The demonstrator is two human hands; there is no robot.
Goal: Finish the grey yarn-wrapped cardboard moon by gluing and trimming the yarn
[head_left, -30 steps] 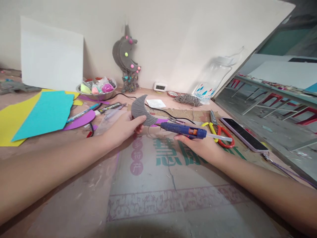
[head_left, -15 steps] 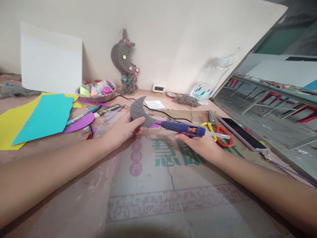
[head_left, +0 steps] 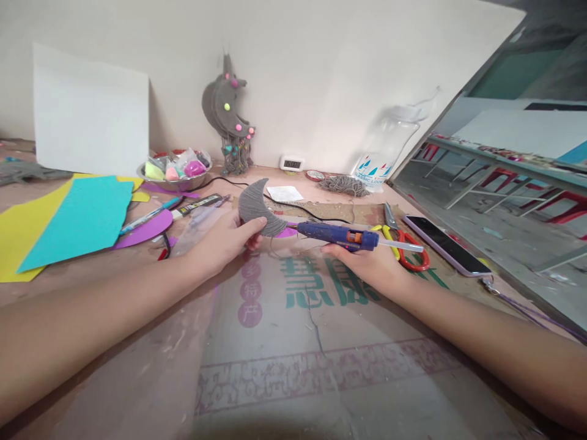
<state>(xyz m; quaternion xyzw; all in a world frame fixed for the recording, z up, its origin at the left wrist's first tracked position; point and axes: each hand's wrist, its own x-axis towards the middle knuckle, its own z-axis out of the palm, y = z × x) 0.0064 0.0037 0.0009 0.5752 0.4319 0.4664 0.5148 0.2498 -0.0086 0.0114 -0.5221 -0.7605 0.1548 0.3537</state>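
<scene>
My left hand (head_left: 223,239) is closed round the lower part of a grey yarn-wrapped crescent moon (head_left: 255,206), which it holds upright just above the table. My right hand (head_left: 367,264) grips a blue hot glue gun (head_left: 337,235) held level, its nozzle pointing left at the crescent's lower tip. A clear glue stick juts out of the gun's back end to the right. A loose strand of grey yarn hangs under the crescent.
Red and yellow scissors (head_left: 403,245) and a phone (head_left: 446,245) lie to the right. Teal (head_left: 80,221) and yellow felt sheets, pens and a bowl of pompoms (head_left: 177,170) sit left. A finished moon hanging (head_left: 227,110), a clock, a yarn heap (head_left: 343,184) and a plastic jar (head_left: 389,153) stand by the wall.
Both hands and the view have shifted slightly left; the glue gun nozzle has come closer to the crescent's lower tip.
</scene>
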